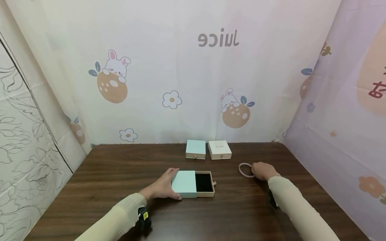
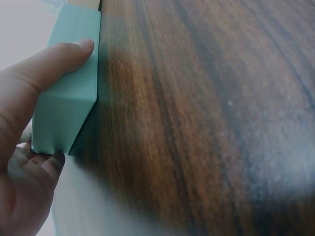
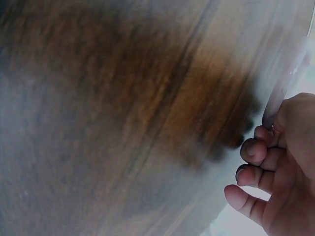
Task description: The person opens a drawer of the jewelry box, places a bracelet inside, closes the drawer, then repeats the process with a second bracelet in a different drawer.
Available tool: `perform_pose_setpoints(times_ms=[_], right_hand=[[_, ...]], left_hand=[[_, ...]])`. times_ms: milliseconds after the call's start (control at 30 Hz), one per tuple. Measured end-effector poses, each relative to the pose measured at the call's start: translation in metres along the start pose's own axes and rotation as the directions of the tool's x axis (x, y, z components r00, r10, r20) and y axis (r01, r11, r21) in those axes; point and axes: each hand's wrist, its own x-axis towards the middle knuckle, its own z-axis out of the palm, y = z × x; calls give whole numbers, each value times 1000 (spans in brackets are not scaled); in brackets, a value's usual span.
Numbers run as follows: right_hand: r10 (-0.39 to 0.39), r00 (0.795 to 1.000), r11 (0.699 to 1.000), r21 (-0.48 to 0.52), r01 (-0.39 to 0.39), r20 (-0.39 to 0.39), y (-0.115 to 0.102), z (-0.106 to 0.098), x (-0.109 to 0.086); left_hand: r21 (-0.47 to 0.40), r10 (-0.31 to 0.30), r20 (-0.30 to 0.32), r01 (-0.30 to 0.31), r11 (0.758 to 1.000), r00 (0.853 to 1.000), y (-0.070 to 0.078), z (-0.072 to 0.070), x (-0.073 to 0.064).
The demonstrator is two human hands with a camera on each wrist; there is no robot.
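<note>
My left hand (image 1: 164, 185) grips the closed end of a mint-green drawer box (image 1: 184, 183), thumb along the near side and fingers on the far side. The box's cream drawer (image 1: 205, 194) is pulled partway out to the right and shows a black lining (image 1: 203, 182). A small ribbon tab (image 1: 214, 183) sticks out of its end. In the left wrist view the thumb (image 2: 66, 59) lies against the box's side. To the right, my right hand (image 1: 264, 170) pinches a pale pink bangle (image 1: 241, 171) by its right edge, just over the table.
Behind, a smaller mint-green box (image 1: 195, 148) and a white box (image 1: 219, 149) stand side by side near the table's back edge. The dark wood table (image 1: 126, 167) meets a printed curtain (image 1: 150, 67) at the back, with more fabric along both sides.
</note>
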Motion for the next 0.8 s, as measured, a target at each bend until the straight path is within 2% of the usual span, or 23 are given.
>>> perform_pose_setpoints(times_ms=[300,567,800], right_hand=[[-75,995,996,-52,72,-58,-7,-1,4],[-68,995,998,-10,67,-78,-27,-12,10],[-80,994,997,1,80,-68,-38,-9,11]], left_hand=[[-2,0,-5,0,1000,1000,-2,0,-1],[-7,-6,-9,6,1000,1000,0,-4,-1],[2,-5,2,5,1000,1000,0,-2,0]])
